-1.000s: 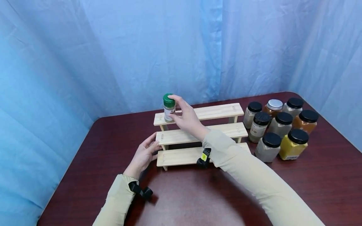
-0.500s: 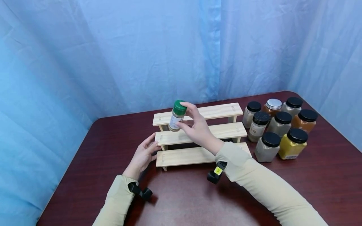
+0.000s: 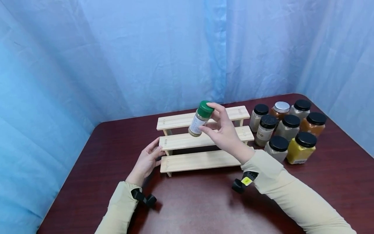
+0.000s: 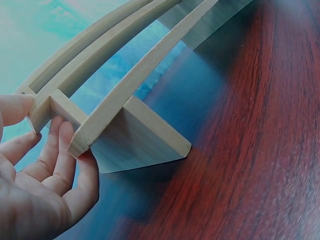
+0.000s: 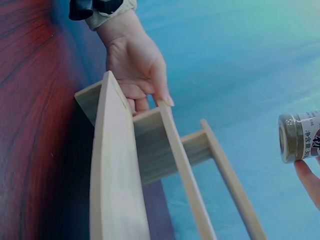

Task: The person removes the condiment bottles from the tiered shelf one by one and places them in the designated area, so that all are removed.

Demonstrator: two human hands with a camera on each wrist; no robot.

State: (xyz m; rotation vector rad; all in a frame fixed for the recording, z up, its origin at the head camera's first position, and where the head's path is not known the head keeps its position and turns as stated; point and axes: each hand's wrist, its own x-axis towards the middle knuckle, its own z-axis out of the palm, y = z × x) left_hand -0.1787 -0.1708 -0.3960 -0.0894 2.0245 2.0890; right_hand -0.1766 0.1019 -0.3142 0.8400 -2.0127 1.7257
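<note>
My right hand holds a small spice jar with a green lid and white label, thumb low on its side and fingers up at the lid. The jar is tilted, its base toward the lower left, over the middle of a three-step wooden rack. In the right wrist view only the base end of the jar shows, at the right edge. My left hand grips the rack's left end at the middle step. In the left wrist view, the thumb lies on that step's end and other fingers reach underneath.
Several jars stand right of the rack, most black-lidded, among them a yellow one and one with a silver lid. A dark red wooden table bears everything. Blue curtains hang behind and on both sides.
My right hand has lifted the spice jar off the left end of the top step and carried it right, tilting it. The left hand stays on the rack.
</note>
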